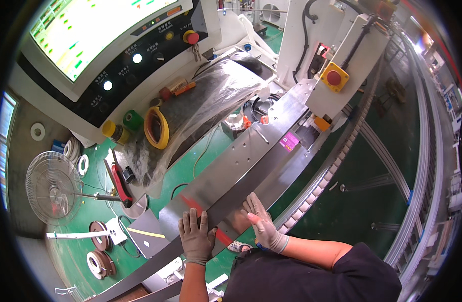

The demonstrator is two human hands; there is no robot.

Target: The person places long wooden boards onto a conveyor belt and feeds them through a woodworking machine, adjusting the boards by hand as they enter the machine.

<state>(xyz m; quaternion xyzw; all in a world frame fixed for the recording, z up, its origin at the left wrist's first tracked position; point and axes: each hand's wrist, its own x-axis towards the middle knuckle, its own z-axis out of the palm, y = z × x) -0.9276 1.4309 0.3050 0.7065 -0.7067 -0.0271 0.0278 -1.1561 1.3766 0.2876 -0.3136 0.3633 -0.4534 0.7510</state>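
Note:
My left hand (196, 237), in a light work glove, lies flat with its fingers apart at the lower end of a long metal guide plate (218, 173), over a dark flat strip (158, 262). The strip runs up along the metal toward the machine head at the upper right. Beside it, my right hand (264, 226), also gloved, is held open with fingers stretched out at the plate's near edge. Whether its fingertips touch the metal, I cannot tell. Neither hand grips anything. A pink label (289, 142) is stuck on the plate farther up.
A control panel (127, 68) with lit screen stands at the upper left. Tape rolls (156, 128) and red-handled cutters (121, 186) lie below it near clear plastic film (211, 85). A fan (53, 189) stands left. A red stop button (334, 77) and curved roller track (311, 196) are right.

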